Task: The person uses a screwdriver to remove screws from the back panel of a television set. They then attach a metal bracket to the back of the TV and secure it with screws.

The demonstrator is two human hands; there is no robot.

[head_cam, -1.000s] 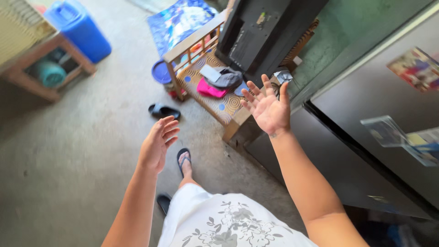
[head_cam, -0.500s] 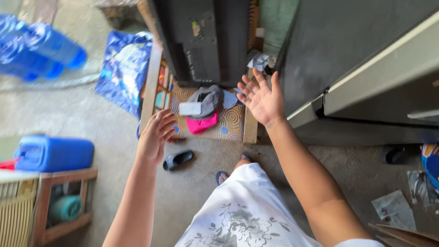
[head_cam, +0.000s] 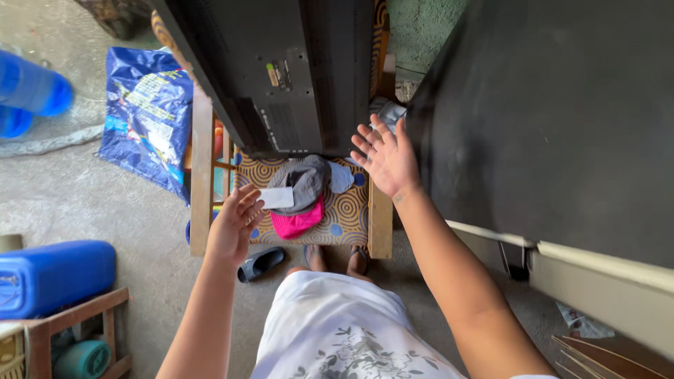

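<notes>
Two bare hands hang over a low wooden worktop that carries a big black flat screen, seen from its back and standing upright along the far edge. My left hand hovers above the near left corner, palm down, fingers loosely curled, its grip released and holding nothing; just past its fingertips a white card lies on a grey cap. My right hand is raised near the screen's lower right corner, palm turned up toward the camera, fingers spread wide, grip also released, touching nothing that I can see. I judge the screen stiff, fairly heavy for its thinness and fragile on its hidden front face, so I would take it by the two side edges low down, never pressing the panel. Both forearms reach forward and slightly outward, elbows bent. A pink cap sits on a patterned mat near the front edge. On the floor, a dark sandal lies beside my feet, and a blue jug stands well apart at left.
</notes>
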